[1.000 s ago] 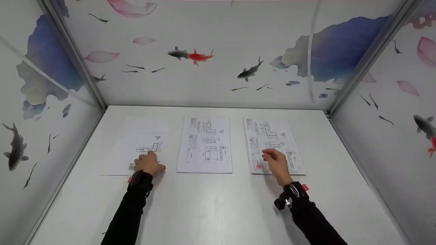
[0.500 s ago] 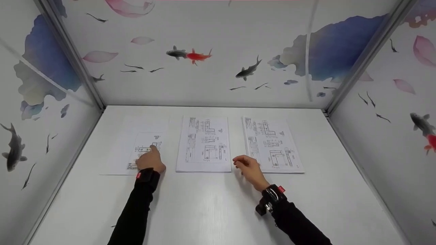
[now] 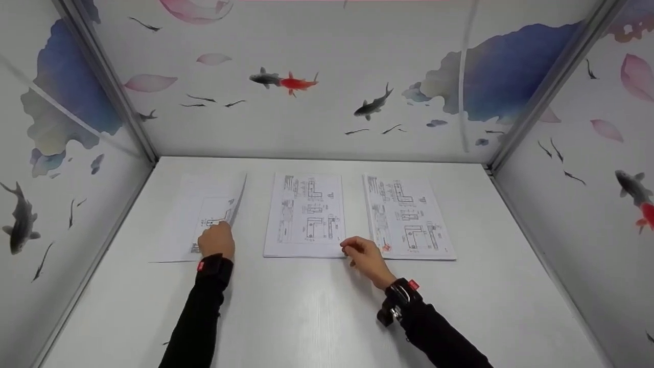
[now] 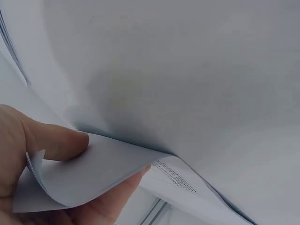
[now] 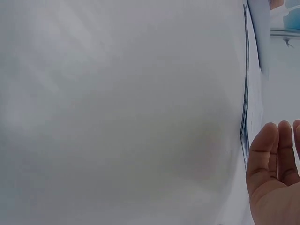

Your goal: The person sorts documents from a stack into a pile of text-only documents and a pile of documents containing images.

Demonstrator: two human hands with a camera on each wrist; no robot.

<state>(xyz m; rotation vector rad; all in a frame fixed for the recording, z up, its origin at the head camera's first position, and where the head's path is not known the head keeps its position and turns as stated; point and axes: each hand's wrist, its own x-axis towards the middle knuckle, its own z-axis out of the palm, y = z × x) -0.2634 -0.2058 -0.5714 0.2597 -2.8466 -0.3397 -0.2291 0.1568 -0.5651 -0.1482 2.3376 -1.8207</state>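
My left hand [image 3: 216, 241] pinches the near right corner of a printed drawing sheet [image 3: 208, 204] on the left. In the left wrist view the paper [image 4: 108, 164] curls between thumb and fingers, its blank underside bent over. The sheet's right edge is raised in the head view. My right hand [image 3: 368, 259] hovers between the near corners of the middle stack of drawings [image 3: 304, 214] and the right stack of drawings [image 3: 411, 220]. Its fingers are loosely bent and hold nothing, as the right wrist view of the hand [image 5: 276, 173] shows.
All three paper piles lie in a row on a white table [image 3: 306, 306]. A red mark [image 3: 387, 248] shows at the right stack's near left corner. Walls printed with fish and petals [image 3: 306, 122] enclose the table at the back and both sides.
My left hand has gone from resting on the left sheet to gripping its corner, bending the right edge up. My right hand has moved left off the right stack, uncovering the red mark.
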